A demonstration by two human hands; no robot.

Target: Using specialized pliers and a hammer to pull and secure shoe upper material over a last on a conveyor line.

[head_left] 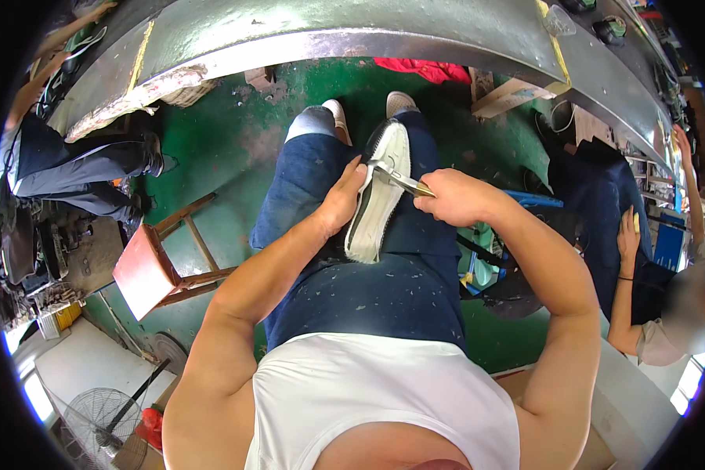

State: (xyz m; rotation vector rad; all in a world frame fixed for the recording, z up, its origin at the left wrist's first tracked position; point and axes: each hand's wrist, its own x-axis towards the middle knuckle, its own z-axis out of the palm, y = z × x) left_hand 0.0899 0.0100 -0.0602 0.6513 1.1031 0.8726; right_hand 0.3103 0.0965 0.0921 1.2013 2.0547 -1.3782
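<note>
A shoe (377,215) with a pale sole and black upper is laid sole up across the blue denim trousers (294,192) of the seated person, its toe turned away from the body. The shoe's left edge is held by the left hand (341,200), whose grip is pinched on its rim. From the shoe's right, a silver pincer-like hand tool (397,178) is held by the right hand (456,196), with that grip wrapped around the handle; the tool's head is placed at the forepart of the shoe, beside the left fingertips, and whether anything is nipped by it cannot be told. To the left of the shoe, a wooden stool (145,270) is stood on the green floor (227,160). Beyond the shoe's toe, a grey worktop (352,23) is seen, with a red cloth (427,69) below its edge. Far to the right of the shoe, a co-worker's hand (628,239) is rested on dark clothing
</note>
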